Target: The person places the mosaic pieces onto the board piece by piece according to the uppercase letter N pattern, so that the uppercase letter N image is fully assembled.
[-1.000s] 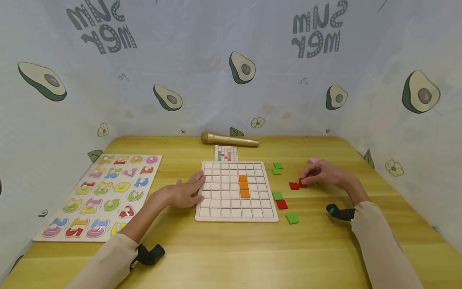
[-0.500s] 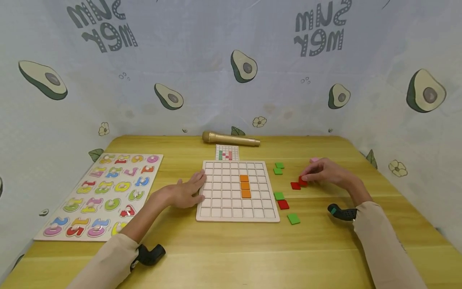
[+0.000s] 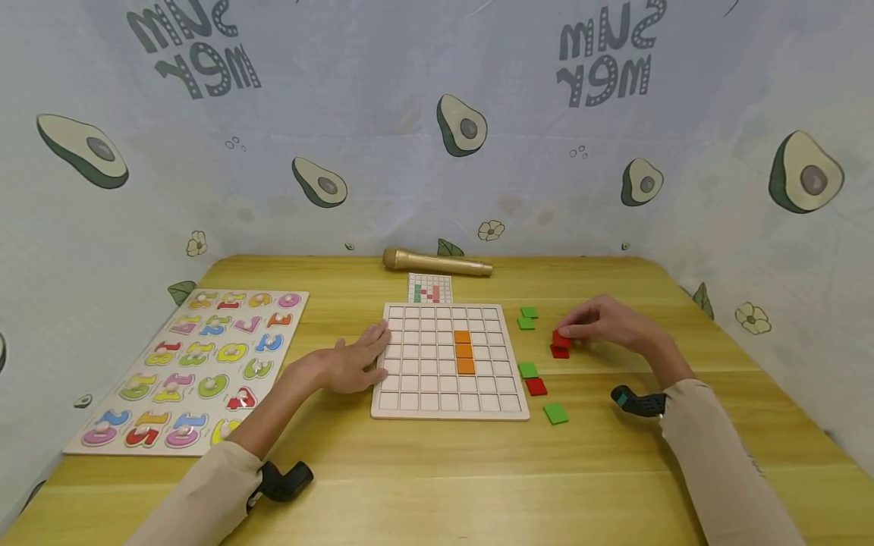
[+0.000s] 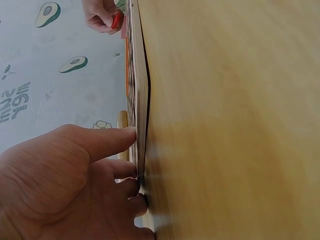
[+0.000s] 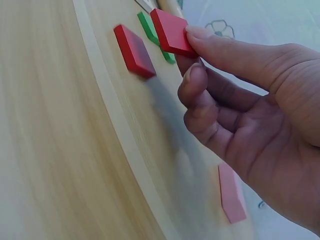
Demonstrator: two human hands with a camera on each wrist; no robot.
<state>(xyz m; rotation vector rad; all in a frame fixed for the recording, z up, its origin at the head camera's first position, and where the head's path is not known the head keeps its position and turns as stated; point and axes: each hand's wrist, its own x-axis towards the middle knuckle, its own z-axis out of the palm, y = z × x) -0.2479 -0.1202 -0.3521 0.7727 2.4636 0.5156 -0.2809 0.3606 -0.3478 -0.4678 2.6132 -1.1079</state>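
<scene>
A square wooden grid board [image 3: 418, 381] lies mid-table, with a column of several orange tiles [image 3: 464, 352] in its cells. My left hand [image 3: 350, 367] rests at the board's left edge, thumb and fingertips touching it; the left wrist view shows the thumb [image 4: 107, 141] against the rim. To the right of the board, my right hand [image 3: 610, 327] pinches a red square tile [image 5: 170, 31] between thumb and fingers, raised off the table. Another red tile [image 5: 134, 52] lies below it, partly covered in the head view.
Green tiles [image 3: 556, 413] and a red tile [image 3: 536, 387] lie along the board's right side. A pink tile [image 5: 231, 195] is under my right hand. Behind the board are a pattern card [image 3: 430, 288] and a gold microphone [image 3: 437, 263]. A number puzzle [image 3: 228, 334] occupies the left.
My right hand has lifted the red tile and moved it slightly left, over the other red tile. The left hand stays at the board's edge.
</scene>
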